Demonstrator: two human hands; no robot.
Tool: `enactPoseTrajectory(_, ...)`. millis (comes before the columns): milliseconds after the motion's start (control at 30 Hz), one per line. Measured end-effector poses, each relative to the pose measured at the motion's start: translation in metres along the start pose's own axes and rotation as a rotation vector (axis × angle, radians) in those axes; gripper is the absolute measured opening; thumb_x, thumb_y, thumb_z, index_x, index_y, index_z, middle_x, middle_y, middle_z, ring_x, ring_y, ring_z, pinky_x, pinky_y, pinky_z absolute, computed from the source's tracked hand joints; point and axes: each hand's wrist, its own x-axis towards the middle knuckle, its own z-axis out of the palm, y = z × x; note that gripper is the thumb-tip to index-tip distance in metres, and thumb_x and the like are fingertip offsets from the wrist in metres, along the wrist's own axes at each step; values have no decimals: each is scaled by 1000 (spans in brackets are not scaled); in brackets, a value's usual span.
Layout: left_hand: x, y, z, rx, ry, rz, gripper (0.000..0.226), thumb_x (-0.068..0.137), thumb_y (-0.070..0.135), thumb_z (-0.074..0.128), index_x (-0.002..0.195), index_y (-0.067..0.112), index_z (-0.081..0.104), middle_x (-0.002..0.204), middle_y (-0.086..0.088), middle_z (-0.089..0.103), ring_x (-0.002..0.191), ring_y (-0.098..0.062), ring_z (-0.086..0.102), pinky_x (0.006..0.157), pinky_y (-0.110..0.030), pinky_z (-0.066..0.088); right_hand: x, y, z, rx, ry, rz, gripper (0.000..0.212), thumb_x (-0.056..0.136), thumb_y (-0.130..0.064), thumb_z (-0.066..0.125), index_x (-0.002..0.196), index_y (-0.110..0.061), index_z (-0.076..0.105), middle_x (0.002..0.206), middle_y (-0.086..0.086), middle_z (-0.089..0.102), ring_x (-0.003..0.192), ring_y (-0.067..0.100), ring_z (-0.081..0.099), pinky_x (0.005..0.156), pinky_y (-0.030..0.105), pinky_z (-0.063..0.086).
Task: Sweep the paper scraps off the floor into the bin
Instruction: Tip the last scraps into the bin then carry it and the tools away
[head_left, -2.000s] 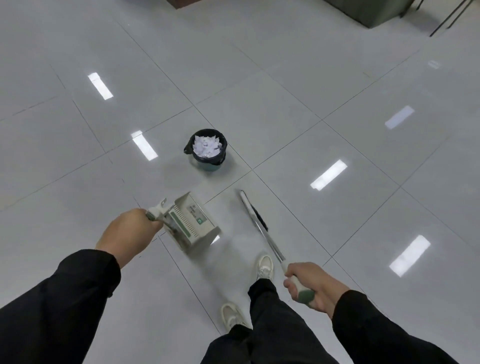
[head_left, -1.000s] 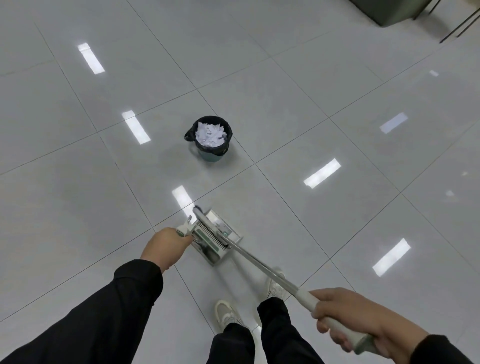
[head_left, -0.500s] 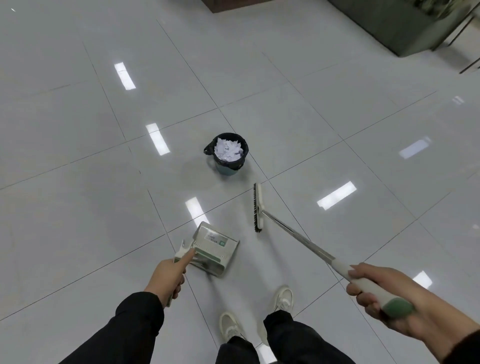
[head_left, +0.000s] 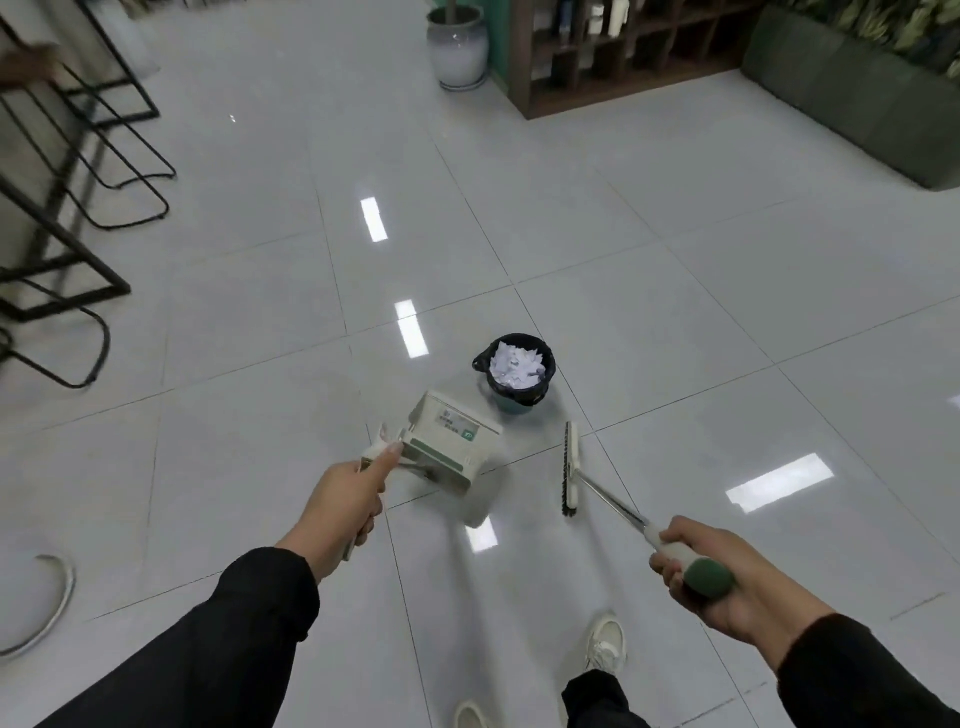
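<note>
L grip: fingers wrapped round the dustpan handle, index finger laid along it toward the pan. Dustpan is held above the floor w/ its labelled back turned up; contents can't be told from this angle. R grip: closed tight on the green-capped end of the broom handle, thumb side forward. Broom head is seen bristles-left, low over the floor or just touching it, just beside the dustpan's R edge.

Bin, black-lined, stands just beyond both tools, heaped w/ white paper scraps to approx. rim level. No loose scraps are seen on the floor nearby; task judged near done.

Risks, as judged:
- Bin is small and light-looking; could be tipped if clipped by broom head or pan, since both are close to it.
- Scraps heaped to the rim; some could be shed by a knock or draught.
- Glossy tiles: scraps likely to skate ahead of bristles.
- Any remnant in the tilted pan could be dropped short of the bin.
</note>
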Motion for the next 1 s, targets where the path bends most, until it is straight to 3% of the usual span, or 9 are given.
enactPoseTrajectory(133, -3, 65, 29, 252, 88, 133, 44, 93, 43, 71, 92, -1, 64, 64, -4, 47, 49, -17, 37, 46, -27, 30, 25, -35, 5, 48, -42, 8, 18, 89, -8, 58, 104, -8, 47, 69, 18, 54, 41, 19, 46, 37, 22, 48)
enactPoseTrajectory(333, 1, 147, 103, 1024, 238, 402, 28, 97, 37, 50, 80, 15, 54, 69, 0, 57, 57, -18, 47, 49, -29, 32, 63, -83, -19, 98, -89, 78, 22, 88, -8, 58, 108, -6, 48, 72, 18, 54, 41, 21, 49, 38, 23, 48)
enactPoseTrajectory(433, 14, 165, 148, 1393, 206, 549, 21, 100, 33, 45, 85, 19, 52, 71, 3, 53, 61, -21, 52, 48, -30, 31, 74, -93, -34, 69, -97, 103, 21, 89, -7, 58, 106, -6, 47, 71, 19, 55, 41, 22, 48, 40, 24, 49)
enactPoseTrajectory(500, 36, 165, 186, 1586, 135, 654, 21, 99, 34, 53, 82, 23, 52, 65, 5, 48, 58, -23, 50, 49, -29, 30, 82, -101, -53, 65, -87, 98, 24, 89, -8, 59, 111, -5, 48, 73, 21, 58, 42, 23, 49, 42, 25, 49)
enactPoseTrajectory(600, 55, 148, 214, 1726, 79, 693, 28, 84, 29, 74, 67, 27, 51, 47, 6, 30, 45, -21, 40, 46, -26, 27, 89, -101, -67, 71, -58, 107, 28, 90, -9, 59, 116, -5, 49, 77, 23, 59, 42, 22, 51, 43, 26, 49)
enactPoseTrajectory(667, 56, 140, 226, 1744, 66, 689, 13, 95, 25, 58, 82, 27, 61, 57, 5, 46, 55, -22, 49, 53, -29, 34, 91, -99, -75, 74, -50, 123, 32, 90, -9, 60, 119, -4, 49, 82, 23, 58, 42, 22, 53, 43, 26, 48)
enactPoseTrajectory(767, 60, 138, 238, 1768, 30, 669, 19, 102, 25, 45, 104, 28, 64, 81, 4, 67, 65, -21, 54, 60, -32, 39, 93, -96, -86, 81, -64, 142, 35, 90, -9, 60, 123, -4, 49, 87, 23, 56, 42, 21, 55, 43, 26, 47)
enactPoseTrajectory(1000, 57, 146, 241, 1765, -7, 630, 20, 101, 23, 46, 108, 29, 64, 80, 7, 58, 67, -21, 54, 63, -31, 43, 89, -95, -95, 96, -89, 127, 37, 90, -7, 58, 125, -2, 48, 93, 23, 53, 42, 20, 54, 44, 26, 47)
